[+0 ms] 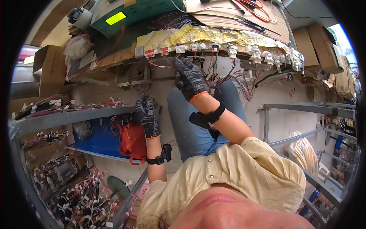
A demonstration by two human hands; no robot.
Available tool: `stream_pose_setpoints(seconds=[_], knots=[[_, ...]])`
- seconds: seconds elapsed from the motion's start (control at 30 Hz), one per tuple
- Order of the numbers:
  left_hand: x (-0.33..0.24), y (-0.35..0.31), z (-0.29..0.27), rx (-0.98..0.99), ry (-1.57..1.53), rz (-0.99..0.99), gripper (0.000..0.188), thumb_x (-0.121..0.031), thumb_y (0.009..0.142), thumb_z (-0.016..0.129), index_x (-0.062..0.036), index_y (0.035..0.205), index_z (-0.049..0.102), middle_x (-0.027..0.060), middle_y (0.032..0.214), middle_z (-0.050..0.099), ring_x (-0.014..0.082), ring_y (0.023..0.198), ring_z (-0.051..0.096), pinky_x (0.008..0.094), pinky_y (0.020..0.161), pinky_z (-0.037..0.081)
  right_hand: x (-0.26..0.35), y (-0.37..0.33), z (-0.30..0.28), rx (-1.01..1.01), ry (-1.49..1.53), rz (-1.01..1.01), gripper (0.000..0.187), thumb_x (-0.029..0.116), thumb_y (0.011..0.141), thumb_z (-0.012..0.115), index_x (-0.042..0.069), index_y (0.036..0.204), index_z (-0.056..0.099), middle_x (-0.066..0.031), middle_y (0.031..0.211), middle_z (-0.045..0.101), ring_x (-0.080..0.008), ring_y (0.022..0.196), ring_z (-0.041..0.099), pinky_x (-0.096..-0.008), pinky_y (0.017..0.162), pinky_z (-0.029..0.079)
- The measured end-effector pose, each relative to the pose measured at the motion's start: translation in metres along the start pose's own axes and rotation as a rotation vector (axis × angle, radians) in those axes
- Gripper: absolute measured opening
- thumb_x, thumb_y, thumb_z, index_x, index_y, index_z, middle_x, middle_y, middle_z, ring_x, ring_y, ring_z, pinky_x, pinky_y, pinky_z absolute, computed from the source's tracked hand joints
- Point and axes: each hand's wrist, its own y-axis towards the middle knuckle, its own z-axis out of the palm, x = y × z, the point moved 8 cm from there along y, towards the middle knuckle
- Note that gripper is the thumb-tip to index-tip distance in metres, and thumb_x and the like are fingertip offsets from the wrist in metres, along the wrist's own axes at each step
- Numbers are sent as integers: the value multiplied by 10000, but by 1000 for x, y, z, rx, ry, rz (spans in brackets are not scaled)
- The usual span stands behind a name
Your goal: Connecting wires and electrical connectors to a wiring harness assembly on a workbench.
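Note:
My right hand (189,78), in a grey-black knitted glove with an orange cuff, reaches up to the front edge of the bench. Its fingers are drawn together at thin wires (162,66) that hang below a row of plugs. Just above the fingertips sits a white connector (180,49); red-and-white connectors (150,53) are to its left. My left hand (148,116), gloved alike, is lower, beside the end of a grey metal rail. Its fingers are bent close together; whatever they hold, if anything, cannot be made out.
A yellow-taped strip (198,35) carries several more sockets and hanging wire bundles (244,78). Behind it stands a green tester (135,14) with a lit display. Metal racks (76,114) with harnesses flank me, a red bag (132,141) at left. Tweezers (251,24) lie on cardboard.

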Motion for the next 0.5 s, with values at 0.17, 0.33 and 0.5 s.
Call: stream_pose_setpoints(seconds=[0.17,0.33,0.5], knots=[[-25,6,28,119,6,-38,308,-92,920,487,-2,1213,457,87,1161,517,144,975,548,272,815,480,6,6,0,-97,63,-133,109,126,827,653,115,926,609,38,661,547,-65,424,425,-223,352,314],[-26,13,42,135,-7,-37,317,-105,931,475,-4,1231,450,91,1164,515,159,982,553,289,828,482,0,9,-2,-149,103,-93,80,179,843,636,133,896,597,39,570,485,-76,396,401,-237,347,310],[-23,14,51,166,-23,-38,325,-101,936,465,0,1243,441,95,1168,514,168,986,554,303,840,482,-5,17,-10,-176,138,-69,54,184,839,632,158,820,589,54,503,437,-83,356,377,-247,322,288]])
